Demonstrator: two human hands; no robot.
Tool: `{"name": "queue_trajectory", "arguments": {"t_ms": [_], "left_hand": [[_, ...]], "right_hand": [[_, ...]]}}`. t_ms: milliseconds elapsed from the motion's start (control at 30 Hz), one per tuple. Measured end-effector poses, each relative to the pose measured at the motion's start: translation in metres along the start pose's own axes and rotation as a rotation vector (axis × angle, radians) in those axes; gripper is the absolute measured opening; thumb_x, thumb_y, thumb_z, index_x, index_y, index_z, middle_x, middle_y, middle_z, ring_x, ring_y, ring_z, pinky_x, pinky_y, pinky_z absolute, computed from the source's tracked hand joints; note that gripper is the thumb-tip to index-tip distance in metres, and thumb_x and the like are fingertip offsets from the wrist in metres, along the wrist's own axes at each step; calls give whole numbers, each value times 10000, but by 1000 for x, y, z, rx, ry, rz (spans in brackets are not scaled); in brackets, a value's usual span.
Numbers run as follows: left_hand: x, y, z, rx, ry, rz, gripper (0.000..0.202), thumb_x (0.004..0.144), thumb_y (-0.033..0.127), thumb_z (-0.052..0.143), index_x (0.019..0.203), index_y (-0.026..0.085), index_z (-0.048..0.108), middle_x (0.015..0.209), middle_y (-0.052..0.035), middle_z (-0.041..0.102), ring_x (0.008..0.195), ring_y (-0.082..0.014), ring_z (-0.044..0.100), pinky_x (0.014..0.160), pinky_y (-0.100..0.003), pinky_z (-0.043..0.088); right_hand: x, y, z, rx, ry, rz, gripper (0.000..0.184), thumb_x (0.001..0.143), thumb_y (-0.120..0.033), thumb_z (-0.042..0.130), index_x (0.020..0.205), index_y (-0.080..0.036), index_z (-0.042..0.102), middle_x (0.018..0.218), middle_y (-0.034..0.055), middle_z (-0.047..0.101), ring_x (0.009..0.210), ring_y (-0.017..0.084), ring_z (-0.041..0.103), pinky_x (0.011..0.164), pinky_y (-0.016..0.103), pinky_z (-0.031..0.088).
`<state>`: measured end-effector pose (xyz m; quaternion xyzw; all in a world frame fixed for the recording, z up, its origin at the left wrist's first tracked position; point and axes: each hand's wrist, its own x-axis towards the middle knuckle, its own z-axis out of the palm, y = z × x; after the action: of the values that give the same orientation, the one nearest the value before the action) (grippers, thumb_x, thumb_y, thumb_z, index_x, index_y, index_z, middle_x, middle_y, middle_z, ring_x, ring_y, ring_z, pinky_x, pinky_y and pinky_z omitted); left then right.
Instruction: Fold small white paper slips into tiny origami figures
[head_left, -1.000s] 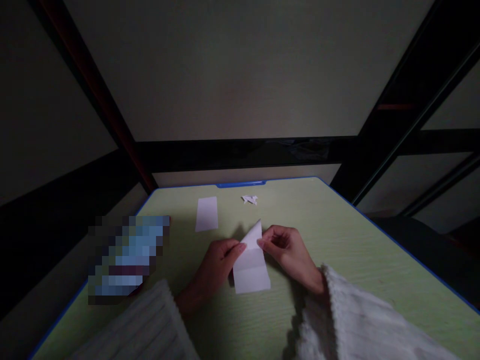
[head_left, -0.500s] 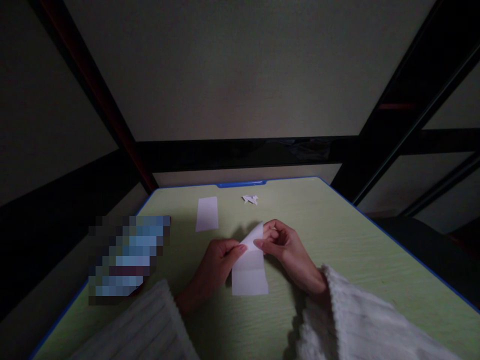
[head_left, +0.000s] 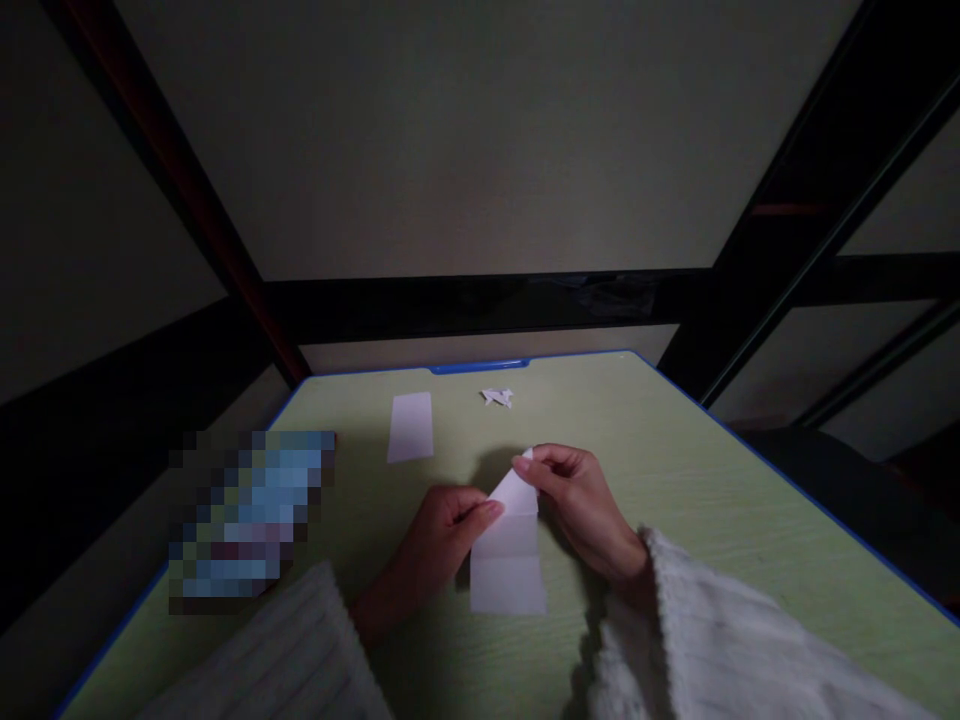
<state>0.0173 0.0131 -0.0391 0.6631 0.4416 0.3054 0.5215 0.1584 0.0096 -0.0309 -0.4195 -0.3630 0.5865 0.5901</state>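
Note:
Between my hands is a white sheet of paper point(head_left: 506, 560) with its top folded over on a slant and creases running across it. My left hand point(head_left: 448, 530) pinches the paper's left edge, thumb on top, at the lower end of the slanted fold. My right hand point(head_left: 574, 500) grips the pointed top corner between thumb and fingers. Its other fingers curl behind the sheet, partly hidden. The lower part of the paper hangs down toward me, over the table.
A light green table point(head_left: 675, 480) with a blue edge lies beneath. Toward its far side are a flat white sheet point(head_left: 411, 427) and a small folded paper figure point(head_left: 496, 398). A blurred-out object point(head_left: 255, 520) lies at the left. Dark-framed panels point(head_left: 480, 140) rise behind.
My right thumb has moved up to the paper's top corner. The sheet has shifted slightly right and toward me, and its slanted fold looks flatter. My left hand keeps its pinch.

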Motion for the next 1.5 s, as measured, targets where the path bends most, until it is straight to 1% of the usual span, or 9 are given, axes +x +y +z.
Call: {"name": "queue_trajectory", "arguments": {"t_ms": [133, 367, 767, 967, 1100, 1167, 1267, 1367, 1500], "left_hand": [[0, -1, 0, -10, -13, 3, 347, 669, 367, 459, 421, 164, 325, 435, 67, 241, 423, -59, 236, 392, -191, 169], [1, -3, 0, -19, -49, -5, 339, 682, 364, 450, 432, 165, 337, 436, 69, 240, 421, -60, 238, 394, -195, 170], [0, -4, -1, -68, -102, -9, 333, 687, 383, 444, 455, 155, 373, 451, 67, 251, 436, -62, 253, 405, -195, 180], [0, -5, -2, -65, -137, 4, 333, 695, 371, 436, 454, 160, 345, 447, 68, 258, 435, -60, 242, 403, -194, 167], [1, -4, -1, -58, -121, 7, 331, 697, 370, 429, 455, 163, 341, 447, 67, 259, 433, -61, 243, 403, -197, 170], [1, -4, -1, -51, -96, 0, 332, 695, 368, 432, 450, 164, 338, 448, 67, 252, 434, -62, 246, 405, -197, 174], [1, -3, -1, -65, -43, -17, 335, 688, 370, 440, 444, 164, 338, 445, 68, 242, 433, -61, 244, 407, -196, 176], [1, -4, -3, -107, 11, -33, 339, 676, 381, 454, 440, 158, 354, 437, 68, 260, 425, -58, 246, 407, -192, 184], [2, -4, -4, -159, 62, -54, 326, 670, 393, 473, 470, 139, 427, 438, 62, 311, 421, -59, 281, 405, -187, 201]], "right_hand": [[3, -1, -2, -10, 44, -46, 103, 527, -212, 683, 542, -143, 608, 462, -45, 536, 419, 45, 400, 430, 183, 284], [1, -3, -2, 15, 1, -77, 89, 555, -180, 666, 541, -138, 588, 462, -54, 508, 433, 36, 387, 437, 172, 268], [3, -5, -4, 193, -123, 45, 78, 562, -189, 670, 568, -139, 611, 505, -43, 531, 447, 31, 406, 453, 161, 295], [1, -5, -3, 151, -135, -57, 104, 563, -181, 666, 528, -137, 578, 457, -57, 469, 435, 36, 364, 433, 173, 254], [0, -4, -4, 68, -73, -199, 114, 590, -164, 649, 524, -136, 561, 482, -59, 446, 462, 39, 347, 446, 179, 240], [1, -2, -5, 29, -48, -229, 101, 608, -161, 640, 547, -135, 564, 497, -56, 453, 473, 39, 352, 454, 177, 244], [1, -1, -4, 43, -81, -185, 119, 656, -195, 607, 566, -130, 564, 490, -46, 469, 475, 43, 379, 464, 170, 271], [3, -1, -3, 142, -147, -87, 200, 698, -237, 566, 536, -121, 552, 467, -36, 482, 461, 40, 404, 459, 153, 304], [3, -1, -3, 230, -205, 55, 114, 644, -190, 624, 574, -112, 578, 461, -40, 511, 430, 18, 436, 429, 107, 343]]}}
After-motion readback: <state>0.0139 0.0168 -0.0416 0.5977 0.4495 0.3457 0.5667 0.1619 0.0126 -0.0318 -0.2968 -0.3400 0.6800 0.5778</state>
